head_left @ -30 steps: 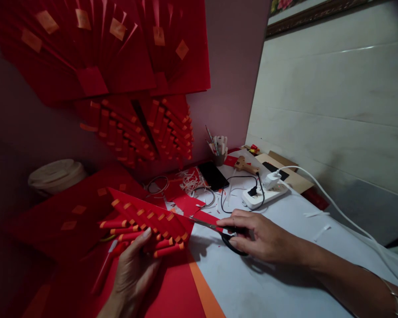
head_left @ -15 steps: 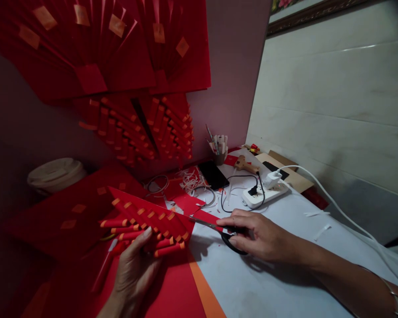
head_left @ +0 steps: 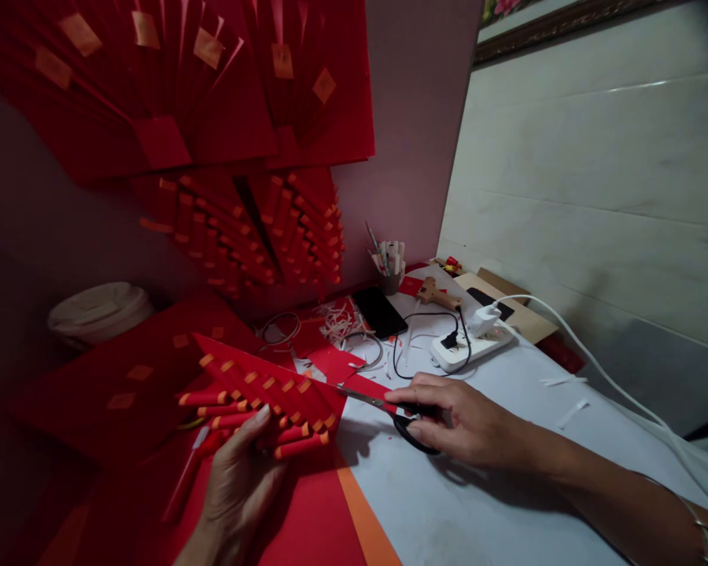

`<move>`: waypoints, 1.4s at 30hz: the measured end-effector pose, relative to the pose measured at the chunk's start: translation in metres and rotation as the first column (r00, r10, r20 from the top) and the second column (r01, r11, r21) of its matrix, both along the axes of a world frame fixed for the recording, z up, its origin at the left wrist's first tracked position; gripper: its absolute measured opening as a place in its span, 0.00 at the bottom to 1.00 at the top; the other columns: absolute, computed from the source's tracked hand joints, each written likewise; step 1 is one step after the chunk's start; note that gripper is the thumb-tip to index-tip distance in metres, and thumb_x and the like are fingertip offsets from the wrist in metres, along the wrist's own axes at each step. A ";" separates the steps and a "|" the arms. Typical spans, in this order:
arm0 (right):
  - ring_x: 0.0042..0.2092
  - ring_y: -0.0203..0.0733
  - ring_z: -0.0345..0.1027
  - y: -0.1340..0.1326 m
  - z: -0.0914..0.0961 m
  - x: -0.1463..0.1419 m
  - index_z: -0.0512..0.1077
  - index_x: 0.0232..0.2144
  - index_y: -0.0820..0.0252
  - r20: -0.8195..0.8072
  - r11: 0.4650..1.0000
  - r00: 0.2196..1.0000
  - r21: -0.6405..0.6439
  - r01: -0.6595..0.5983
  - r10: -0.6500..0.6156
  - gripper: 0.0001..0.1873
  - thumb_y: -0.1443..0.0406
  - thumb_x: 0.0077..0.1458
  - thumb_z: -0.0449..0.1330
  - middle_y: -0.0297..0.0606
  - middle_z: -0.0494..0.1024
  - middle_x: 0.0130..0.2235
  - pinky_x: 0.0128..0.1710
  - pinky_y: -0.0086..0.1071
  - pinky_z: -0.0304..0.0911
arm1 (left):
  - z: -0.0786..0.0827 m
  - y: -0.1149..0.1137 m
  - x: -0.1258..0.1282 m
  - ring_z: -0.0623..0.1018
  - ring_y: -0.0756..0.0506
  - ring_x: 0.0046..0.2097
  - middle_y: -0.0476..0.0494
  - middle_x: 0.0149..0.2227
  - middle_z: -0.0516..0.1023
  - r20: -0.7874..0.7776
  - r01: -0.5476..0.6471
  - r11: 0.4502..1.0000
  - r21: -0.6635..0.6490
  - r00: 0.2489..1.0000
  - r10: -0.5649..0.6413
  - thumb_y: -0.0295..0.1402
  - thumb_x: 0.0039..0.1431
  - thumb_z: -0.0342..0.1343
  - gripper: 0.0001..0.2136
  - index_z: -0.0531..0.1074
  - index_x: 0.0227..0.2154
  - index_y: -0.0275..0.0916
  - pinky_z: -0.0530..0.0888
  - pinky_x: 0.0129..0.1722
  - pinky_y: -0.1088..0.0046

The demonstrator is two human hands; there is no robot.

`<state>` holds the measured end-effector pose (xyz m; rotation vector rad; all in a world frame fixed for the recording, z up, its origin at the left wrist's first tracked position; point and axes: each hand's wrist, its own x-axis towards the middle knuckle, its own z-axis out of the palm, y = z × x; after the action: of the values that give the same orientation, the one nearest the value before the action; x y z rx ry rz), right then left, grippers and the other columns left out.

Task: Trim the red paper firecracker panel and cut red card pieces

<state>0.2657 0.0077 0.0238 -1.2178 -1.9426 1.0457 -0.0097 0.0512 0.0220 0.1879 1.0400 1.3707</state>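
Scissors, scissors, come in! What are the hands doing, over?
Left hand holding red paper piece with orange-banded rolls. Right hand on black-handled scissors. Blades near piece, contact unclear. Power strip beyond, clear of them.

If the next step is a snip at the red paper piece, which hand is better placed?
Probably the right hand: it holds the black-handled scissors, which point toward the red paper piece, tips near its right end. The left hand is occupied, holding that piece.
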 end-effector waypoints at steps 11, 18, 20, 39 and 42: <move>0.36 0.40 0.65 0.000 0.000 0.001 0.75 0.53 0.58 0.019 1.000 1.000 0.019 -0.016 0.016 0.22 0.71 0.56 0.60 0.38 0.71 0.37 0.36 0.34 0.61 | 0.003 0.000 0.003 0.77 0.49 0.19 0.49 0.17 0.75 0.074 -0.041 0.998 -0.041 0.996 0.044 0.13 0.55 0.49 0.15 0.73 0.22 0.37 0.75 0.16 0.78; 0.35 0.39 0.66 0.000 -0.001 0.001 0.76 0.53 0.57 0.013 0.999 1.000 0.024 -0.028 0.027 0.21 0.70 0.57 0.61 0.38 0.72 0.38 0.36 0.33 0.62 | 0.000 0.000 0.000 0.80 0.46 0.23 0.46 0.21 0.80 0.057 -0.040 0.998 -0.042 0.997 0.043 0.14 0.56 0.48 0.15 0.75 0.24 0.36 0.81 0.22 0.69; 0.36 0.39 0.66 0.000 -0.002 0.002 0.76 0.53 0.57 0.011 0.999 0.999 0.035 -0.036 0.035 0.21 0.70 0.57 0.61 0.39 0.72 0.38 0.36 0.33 0.62 | -0.001 0.000 0.000 0.81 0.45 0.24 0.45 0.22 0.81 0.053 -0.043 0.998 -0.042 0.998 0.045 0.14 0.56 0.48 0.15 0.75 0.25 0.36 0.82 0.23 0.67; 0.36 0.38 0.66 -0.003 0.002 0.000 0.76 0.52 0.58 0.026 0.999 0.999 0.029 -0.026 0.025 0.20 0.71 0.57 0.60 0.38 0.72 0.37 0.36 0.32 0.61 | 0.001 0.000 0.000 0.82 0.45 0.27 0.44 0.24 0.82 0.047 -0.027 0.999 -0.026 0.998 0.028 0.14 0.55 0.48 0.14 0.76 0.27 0.35 0.84 0.28 0.62; 0.36 0.38 0.66 -0.003 0.002 0.000 0.76 0.53 0.59 0.022 0.999 0.999 0.029 -0.027 0.027 0.20 0.70 0.57 0.60 0.38 0.72 0.37 0.36 0.32 0.61 | 0.001 -0.001 0.000 0.82 0.45 0.26 0.44 0.23 0.82 0.041 -0.030 0.999 -0.026 0.999 0.031 0.14 0.55 0.49 0.14 0.76 0.26 0.36 0.84 0.29 0.63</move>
<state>0.2661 0.0048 0.0257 -1.1943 -1.9889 1.0181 -0.0095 0.0507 0.0229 0.1250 1.0292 1.3829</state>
